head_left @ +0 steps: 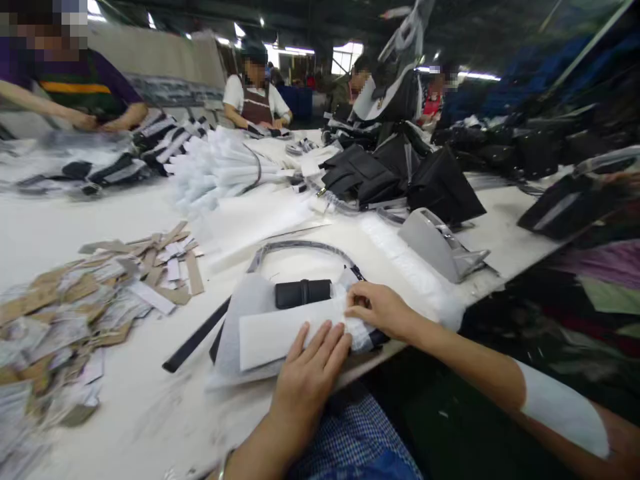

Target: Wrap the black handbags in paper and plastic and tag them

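A black strap with a padded black piece [303, 293] lies on white foam wrapping [273, 337] at the near edge of the white table [125, 213]. My left hand [310, 370] lies flat on the white wrap, fingers stretched out, pressing it down. My right hand [377, 310] pinches the wrap's right end, where it covers the strap. The strap's thin black band [197, 340] runs out to the left, and its grey loop [300, 248] curves behind.
A heap of cardboard and paper scraps [75, 313] covers the left. White foam rolls [225, 170] and black bags [395, 173] lie further back. A grey tape dispenser [440, 247] stands to the right. Several other people work at the table's far side.
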A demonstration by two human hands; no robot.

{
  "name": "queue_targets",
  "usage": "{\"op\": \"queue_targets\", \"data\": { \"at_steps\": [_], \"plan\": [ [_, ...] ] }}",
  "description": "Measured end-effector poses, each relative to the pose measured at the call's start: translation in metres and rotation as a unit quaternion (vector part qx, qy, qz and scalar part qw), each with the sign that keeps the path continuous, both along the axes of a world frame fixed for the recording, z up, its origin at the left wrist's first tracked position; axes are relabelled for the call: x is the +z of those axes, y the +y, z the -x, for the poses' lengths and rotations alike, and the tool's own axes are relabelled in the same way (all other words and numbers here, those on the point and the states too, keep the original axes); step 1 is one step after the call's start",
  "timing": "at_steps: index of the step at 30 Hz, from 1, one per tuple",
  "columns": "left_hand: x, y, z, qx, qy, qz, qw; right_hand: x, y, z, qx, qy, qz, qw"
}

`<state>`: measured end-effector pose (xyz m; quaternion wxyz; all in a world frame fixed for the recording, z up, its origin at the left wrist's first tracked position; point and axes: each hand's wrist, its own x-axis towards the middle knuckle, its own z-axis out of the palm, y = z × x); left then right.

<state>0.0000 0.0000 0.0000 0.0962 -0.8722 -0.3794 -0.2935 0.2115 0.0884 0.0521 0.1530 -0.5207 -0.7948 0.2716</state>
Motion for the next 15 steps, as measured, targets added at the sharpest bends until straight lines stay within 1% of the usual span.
{"op": "queue_targets", "data": {
  "at_steps": [5,7,11,15],
  "plan": [
    [0.004,0.000,-0.001,0.007,0.008,0.005,1.000,0.007,0.001,0.002,0.027,-0.015,0.002,1.000],
    [0.005,-0.001,-0.001,0.007,0.010,0.006,1.000,0.006,0.002,0.002,0.025,-0.022,-0.004,0.999],
    [0.010,-0.002,0.000,0.014,0.032,0.006,0.999,0.004,0.006,0.001,0.017,-0.025,0.007,1.000],
    [0.012,0.000,0.002,-0.005,0.074,-0.012,0.997,0.001,0.010,0.002,0.021,-0.025,0.007,0.999]
  ]
}}
